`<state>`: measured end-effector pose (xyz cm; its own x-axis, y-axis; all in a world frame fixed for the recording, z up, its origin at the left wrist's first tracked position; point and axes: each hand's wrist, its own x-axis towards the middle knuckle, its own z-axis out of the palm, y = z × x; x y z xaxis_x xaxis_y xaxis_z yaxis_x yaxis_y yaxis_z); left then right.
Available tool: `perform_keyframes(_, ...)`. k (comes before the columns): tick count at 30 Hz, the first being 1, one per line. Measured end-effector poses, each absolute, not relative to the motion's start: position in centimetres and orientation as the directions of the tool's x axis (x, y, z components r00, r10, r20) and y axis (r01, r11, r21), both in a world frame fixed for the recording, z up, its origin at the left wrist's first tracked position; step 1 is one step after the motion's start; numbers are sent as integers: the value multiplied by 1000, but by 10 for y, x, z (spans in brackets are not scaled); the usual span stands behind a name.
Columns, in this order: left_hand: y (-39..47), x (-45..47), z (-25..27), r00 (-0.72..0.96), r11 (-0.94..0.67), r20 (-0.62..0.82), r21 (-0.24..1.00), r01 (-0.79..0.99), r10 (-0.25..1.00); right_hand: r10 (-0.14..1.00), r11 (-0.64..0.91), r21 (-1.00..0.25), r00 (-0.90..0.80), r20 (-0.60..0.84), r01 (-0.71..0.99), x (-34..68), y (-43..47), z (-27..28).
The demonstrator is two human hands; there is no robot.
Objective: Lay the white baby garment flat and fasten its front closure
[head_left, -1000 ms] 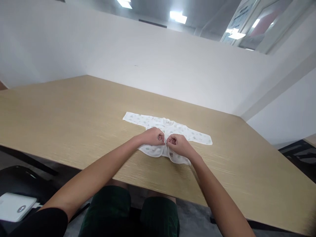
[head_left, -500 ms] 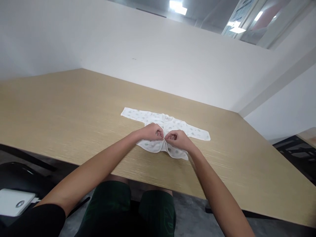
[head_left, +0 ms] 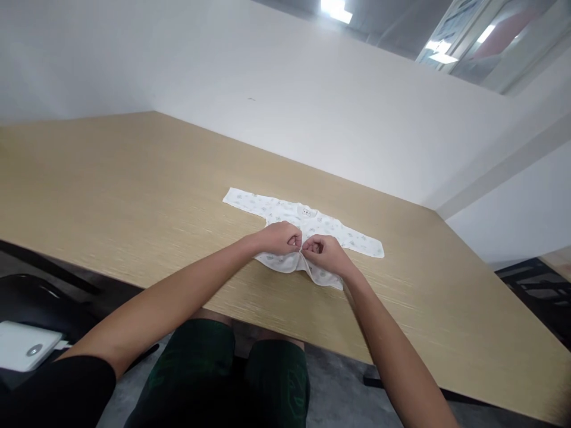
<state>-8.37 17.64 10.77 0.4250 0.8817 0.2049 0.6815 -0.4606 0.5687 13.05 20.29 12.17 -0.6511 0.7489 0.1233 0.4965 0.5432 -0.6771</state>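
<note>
On the light wooden table [head_left: 111, 196], a little way in from its near edge, lies a small white baby shirt [head_left: 307, 229] with a faint printed pattern, spread flat with its front facing up. Both long sleeves stretch straight out to the sides, one toward the left and one toward the right, and a small tag shows at the neckline on the far side. Both of the person's bare forearms reach over the table's near edge and meet at the middle of the garment. The left hand [head_left: 279, 238] rests on the left half of the shirt's body, its fingers curled in and its thumb and fingertips pinching the fabric edge at the front opening. The right hand [head_left: 323, 249] sits just beside it on the right half, curled the same way and pinching the facing edge, so that the knuckles of the two hands nearly touch over the centre line. What exactly sits between the fingertips is too small to tell. Below the hands the lower hem of the shirt curves out in two rounded flaps close to the table edge. Under the table the person's dark green shorts [head_left: 214, 380] show, and at the lower left a white flat device [head_left: 24, 346] lies on a dark chair seat [head_left: 31, 303]. A plain white wall [head_left: 285, 107] stands behind the table.
</note>
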Motion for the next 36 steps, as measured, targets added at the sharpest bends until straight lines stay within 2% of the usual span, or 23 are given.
perform_keyframes(5,177,-83,108,389,-406,197,707,579,900,758,579,-621,-629,171,529,128,202,120)
perform_keyframes(8,178,-83,108,380,-391,198,744,542,903,752,586,-617,-637,172,525,127,202,120)
perform_keyframes(16,182,-81,102,385,-450,262,696,560,885,745,591,-619,-645,173,517,127,203,121)
perform_keyframes(28,180,-87,108,411,-425,185,646,633,893,744,570,-661,-648,163,488,129,205,119)
perform_keyframes(36,181,-87,108,435,-461,199,592,661,878,723,594,-645,-671,166,481,130,206,120)
